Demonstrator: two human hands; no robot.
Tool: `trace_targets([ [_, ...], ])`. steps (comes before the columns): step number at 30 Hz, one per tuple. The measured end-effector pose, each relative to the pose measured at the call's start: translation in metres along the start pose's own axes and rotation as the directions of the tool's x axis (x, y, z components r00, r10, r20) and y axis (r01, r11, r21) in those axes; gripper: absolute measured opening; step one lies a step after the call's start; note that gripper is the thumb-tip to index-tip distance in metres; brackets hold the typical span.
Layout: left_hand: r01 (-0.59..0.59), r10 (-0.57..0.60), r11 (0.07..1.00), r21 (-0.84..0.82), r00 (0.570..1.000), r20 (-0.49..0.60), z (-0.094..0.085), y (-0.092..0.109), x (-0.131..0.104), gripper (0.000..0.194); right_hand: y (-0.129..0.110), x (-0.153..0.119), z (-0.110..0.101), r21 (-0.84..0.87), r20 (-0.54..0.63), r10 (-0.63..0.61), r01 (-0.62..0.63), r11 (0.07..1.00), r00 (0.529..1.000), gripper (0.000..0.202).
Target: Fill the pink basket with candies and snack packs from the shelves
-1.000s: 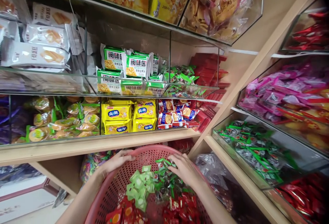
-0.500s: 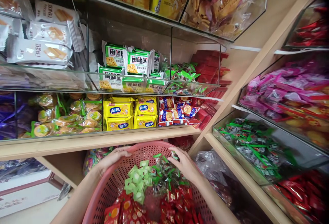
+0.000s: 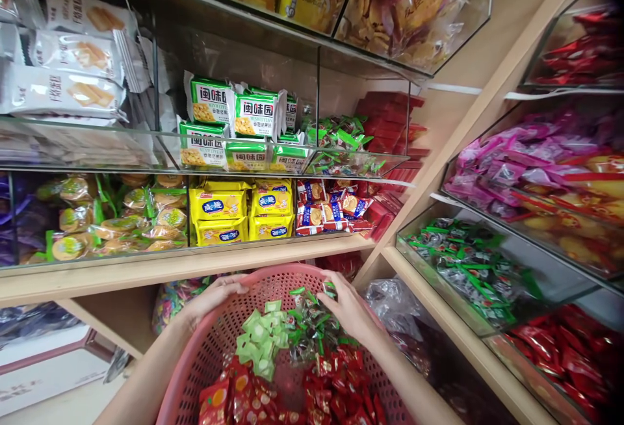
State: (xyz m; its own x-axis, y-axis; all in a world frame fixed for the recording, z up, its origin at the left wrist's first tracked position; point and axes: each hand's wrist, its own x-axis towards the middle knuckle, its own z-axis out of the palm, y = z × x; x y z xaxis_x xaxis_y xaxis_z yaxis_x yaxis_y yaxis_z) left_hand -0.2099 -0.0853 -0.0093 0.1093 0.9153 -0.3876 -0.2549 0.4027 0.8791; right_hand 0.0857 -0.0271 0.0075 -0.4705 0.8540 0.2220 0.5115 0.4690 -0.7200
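A pink perforated basket point(image 3: 224, 327) is below the shelf front, tilted so its inside shows. My left hand point(image 3: 212, 298) grips its upper left rim, fingers wrapped over the edge. My right hand point(image 3: 348, 305) is at the upper right rim, with a small green-and-clear packet point(image 3: 329, 290) between thumb and fingers. Inside the basket lie pale green packets point(image 3: 263, 337), green-and-dark packets point(image 3: 312, 324) beside my right fingertips, and red packets on the left point(image 3: 244, 396) and on the right point(image 3: 344, 389).
Shelf bins above hold yellow packs point(image 3: 219, 210), green-and-white packs point(image 3: 256, 113) and white wrapped cakes point(image 3: 63, 90). Slanted bins on the right hold green packets point(image 3: 468, 269), pink ones point(image 3: 517, 158) and red ones point(image 3: 565, 347). A wooden shelf edge point(image 3: 160, 266) runs just above the basket.
The view has shifted slightly, so the shelves sit a little further left. Both hands keep their places at the basket, and the small packet remains in my right fingers.
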Motion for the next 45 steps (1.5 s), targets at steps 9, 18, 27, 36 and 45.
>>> trace_targets([
  [9,0.005,-0.002,0.999,0.045,0.999,-0.051,0.002,0.005,-0.004,0.038,0.024,0.0,0.024,-0.47,0.086,-0.117,0.144,0.871,0.989,0.038],
  [18,-0.052,0.05,0.997,0.055,0.998,0.034,0.0,0.004,-0.002,0.041,-0.031,0.009,-0.016,-0.462,-0.027,-0.354,0.302,0.834,0.935,0.026],
  [27,-0.091,0.088,0.992,0.092,0.995,0.035,0.0,0.004,0.0,0.041,-0.155,0.117,-0.158,-0.522,-0.449,-0.619,0.373,0.767,0.645,0.024],
  [36,-0.095,0.097,0.985,0.141,0.995,-0.004,-0.001,0.007,-0.007,0.038,-0.165,0.181,-0.174,-0.096,-0.164,-0.011,-0.005,0.995,0.986,0.047],
  [45,-0.11,0.114,0.98,0.163,0.993,-0.015,-0.006,0.003,-0.004,0.035,-0.153,0.18,-0.173,0.042,-0.28,-0.099,0.115,0.992,0.955,0.039],
])
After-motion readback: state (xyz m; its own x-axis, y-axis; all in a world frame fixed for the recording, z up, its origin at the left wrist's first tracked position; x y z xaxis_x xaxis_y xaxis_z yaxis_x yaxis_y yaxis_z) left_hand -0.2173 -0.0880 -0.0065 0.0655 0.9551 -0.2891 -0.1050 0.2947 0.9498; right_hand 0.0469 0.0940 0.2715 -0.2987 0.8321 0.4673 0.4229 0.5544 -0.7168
